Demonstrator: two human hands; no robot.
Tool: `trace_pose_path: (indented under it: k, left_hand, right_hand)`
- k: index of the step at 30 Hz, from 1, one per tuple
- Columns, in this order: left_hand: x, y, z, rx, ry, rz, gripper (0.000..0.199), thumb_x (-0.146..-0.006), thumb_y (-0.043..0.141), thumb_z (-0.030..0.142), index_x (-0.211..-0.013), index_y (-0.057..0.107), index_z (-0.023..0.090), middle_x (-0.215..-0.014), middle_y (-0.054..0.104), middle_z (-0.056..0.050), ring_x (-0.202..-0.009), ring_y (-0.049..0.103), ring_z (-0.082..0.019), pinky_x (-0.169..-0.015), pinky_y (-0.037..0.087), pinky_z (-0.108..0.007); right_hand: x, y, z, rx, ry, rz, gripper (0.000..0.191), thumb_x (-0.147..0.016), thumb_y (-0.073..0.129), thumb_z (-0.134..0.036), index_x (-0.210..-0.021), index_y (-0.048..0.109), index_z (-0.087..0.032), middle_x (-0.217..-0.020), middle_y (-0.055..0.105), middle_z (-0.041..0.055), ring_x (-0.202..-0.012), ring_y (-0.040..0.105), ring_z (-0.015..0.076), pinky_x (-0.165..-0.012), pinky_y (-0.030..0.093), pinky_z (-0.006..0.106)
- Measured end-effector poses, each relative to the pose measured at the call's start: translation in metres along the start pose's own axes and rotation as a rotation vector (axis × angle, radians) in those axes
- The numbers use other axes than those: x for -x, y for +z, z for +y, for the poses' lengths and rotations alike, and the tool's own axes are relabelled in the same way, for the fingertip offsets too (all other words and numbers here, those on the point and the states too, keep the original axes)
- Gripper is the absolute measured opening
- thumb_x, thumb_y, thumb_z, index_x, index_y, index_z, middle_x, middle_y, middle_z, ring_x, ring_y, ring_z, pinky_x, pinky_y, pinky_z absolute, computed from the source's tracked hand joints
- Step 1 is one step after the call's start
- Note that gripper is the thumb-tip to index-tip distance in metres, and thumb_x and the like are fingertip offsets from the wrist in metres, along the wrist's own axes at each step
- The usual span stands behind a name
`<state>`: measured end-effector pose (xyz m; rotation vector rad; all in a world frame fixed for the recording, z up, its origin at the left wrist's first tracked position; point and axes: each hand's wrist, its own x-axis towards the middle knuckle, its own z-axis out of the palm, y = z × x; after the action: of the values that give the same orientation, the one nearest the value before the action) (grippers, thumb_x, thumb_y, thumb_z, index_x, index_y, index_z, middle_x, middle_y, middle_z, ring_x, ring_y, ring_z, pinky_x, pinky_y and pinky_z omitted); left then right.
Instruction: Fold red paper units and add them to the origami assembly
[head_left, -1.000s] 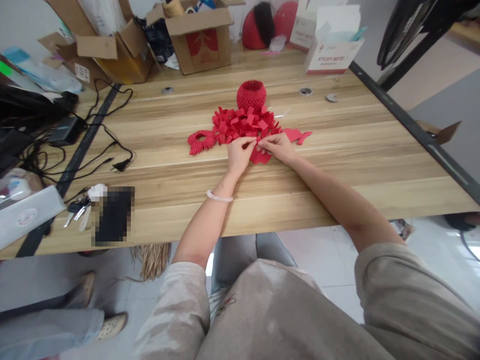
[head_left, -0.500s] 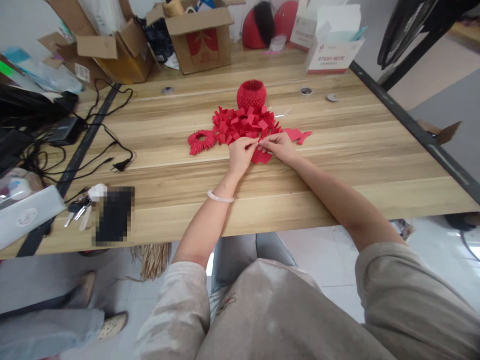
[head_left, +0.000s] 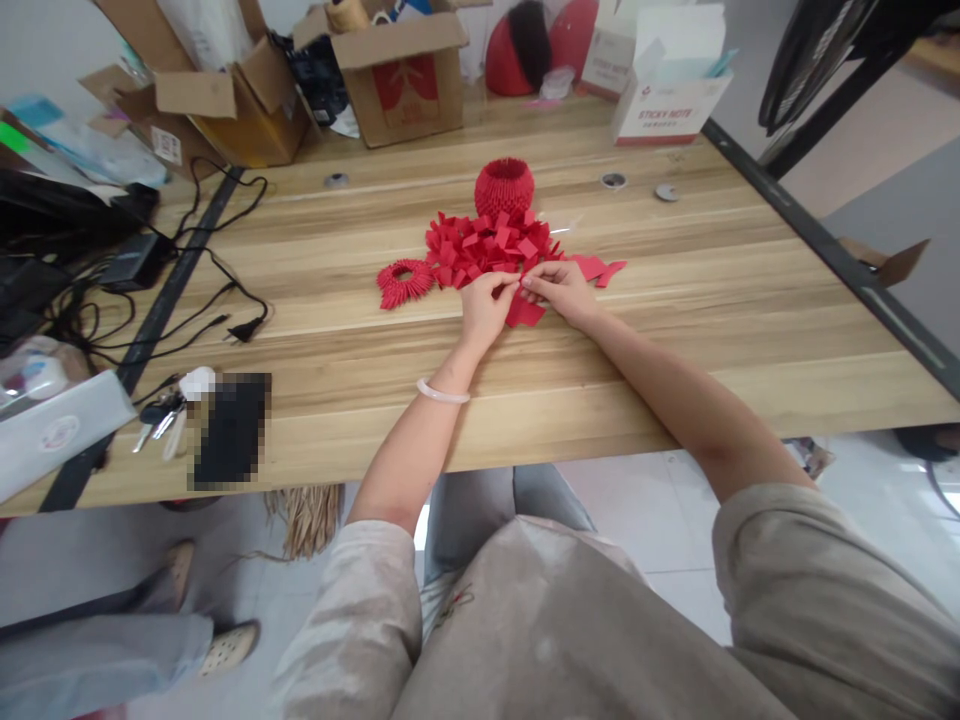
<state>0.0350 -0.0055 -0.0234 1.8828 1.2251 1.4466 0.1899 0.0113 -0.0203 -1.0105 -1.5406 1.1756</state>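
Left hand (head_left: 486,305) and right hand (head_left: 561,290) pinch closed, apparently on one small red paper piece (head_left: 521,279) — best to align edges, then crease firmly.

Vessel (head_left: 505,192) behind paper pile (head_left: 489,242); ring (head_left: 406,290) left.

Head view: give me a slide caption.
Left hand and right hand, close together in front of a red paper pile, a round red vessel behind it.
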Motion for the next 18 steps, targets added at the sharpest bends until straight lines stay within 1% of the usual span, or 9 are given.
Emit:
trace_pose_path:
  k: [4, 10, 18]
  left_hand:
    - [0.0007, -0.0015, -0.0001, 0.023, -0.014, -0.009, 0.014, -0.080, 0.056, 0.018, -0.087, 0.069, 0.017, -0.092, 0.071, -0.006, -0.087, 0.065, -0.015, -0.085, 0.049, -0.028]
    - [0.0005, -0.0008, 0.0001, 0.013, -0.030, -0.017, 0.014, -0.080, 0.056, 0.018, -0.087, 0.068, 0.017, -0.092, 0.070, -0.006, -0.087, 0.064, -0.015, -0.084, 0.049, -0.028]
    - [0.0000, 0.0006, 0.0016, 0.032, -0.050, -0.006, 0.013, -0.082, 0.056, 0.022, -0.086, 0.067, 0.016, -0.091, 0.071, -0.006, -0.086, 0.064, -0.014, -0.083, 0.049, -0.027]
  right_hand:
    - [0.0005, 0.0006, -0.0022, 0.020, 0.002, -0.021, 0.035, -0.066, 0.070, -0.049, -0.071, 0.063, -0.015, -0.063, 0.065, 0.0019, -0.050, 0.054, 0.0071, -0.048, 0.043, 0.018]
    - [0.0011, 0.0015, -0.0033, 0.064, 0.001, -0.010, 0.034, -0.067, 0.070, -0.048, -0.067, 0.060, -0.015, -0.062, 0.064, 0.0026, -0.051, 0.053, 0.0076, -0.049, 0.043, 0.019]
    - [0.0000, 0.0001, 0.0007, 0.009, -0.010, 0.013, 0.032, -0.069, 0.069, -0.046, -0.067, 0.061, -0.015, -0.061, 0.064, 0.0019, -0.049, 0.052, 0.0070, -0.049, 0.043, 0.020]
